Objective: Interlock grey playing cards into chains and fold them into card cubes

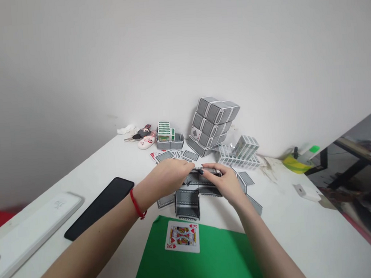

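My left hand, fingers closed together, grips the left end of a folded playing-card piece. My right hand pinches the same grey-backed piece from the right, thumb in front and fingers behind. My fingers hide part of it. Just below stands an open box shape of folded cards, its back pattern showing. More folded cards lie beneath my right hand. A king of hearts lies face up on a green sheet nearer to me.
Against the wall leans a block of joined card cubes. Small card boxes sit behind my left hand; wrapped card boxes lie at the right. A phone and white power bank rest at left. Loose cards surround the hands.
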Motion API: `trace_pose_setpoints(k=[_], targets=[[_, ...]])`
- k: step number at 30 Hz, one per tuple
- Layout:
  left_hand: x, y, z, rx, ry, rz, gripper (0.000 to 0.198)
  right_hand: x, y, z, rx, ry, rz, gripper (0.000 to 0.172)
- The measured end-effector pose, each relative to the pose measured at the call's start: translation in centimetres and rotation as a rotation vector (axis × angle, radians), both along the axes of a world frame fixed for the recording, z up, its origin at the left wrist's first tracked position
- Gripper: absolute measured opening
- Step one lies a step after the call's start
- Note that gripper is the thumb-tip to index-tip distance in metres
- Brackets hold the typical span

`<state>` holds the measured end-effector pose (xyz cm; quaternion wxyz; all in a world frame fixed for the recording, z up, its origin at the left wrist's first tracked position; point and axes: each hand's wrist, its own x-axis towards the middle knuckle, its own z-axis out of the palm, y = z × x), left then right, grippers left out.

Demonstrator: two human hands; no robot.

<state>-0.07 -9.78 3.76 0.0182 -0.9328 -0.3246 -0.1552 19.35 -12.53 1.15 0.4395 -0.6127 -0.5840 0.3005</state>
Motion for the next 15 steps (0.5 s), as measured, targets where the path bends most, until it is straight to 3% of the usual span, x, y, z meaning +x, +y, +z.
trace_pose_setpoints(k=[6, 15], targets=[[-0.4, 0.1, 0.7, -0.033, 0.032, -0.037, 0.022, -0.1, -0.1, 0.0, 0.006, 0.011, -0.005, 0.036], [0.2, 0.0, -0.4, 0.059, 0.079, -0.032, 0.024, -0.5, -0.2, 0.2, 0.002, -0.007, -0.028, 0.034]])
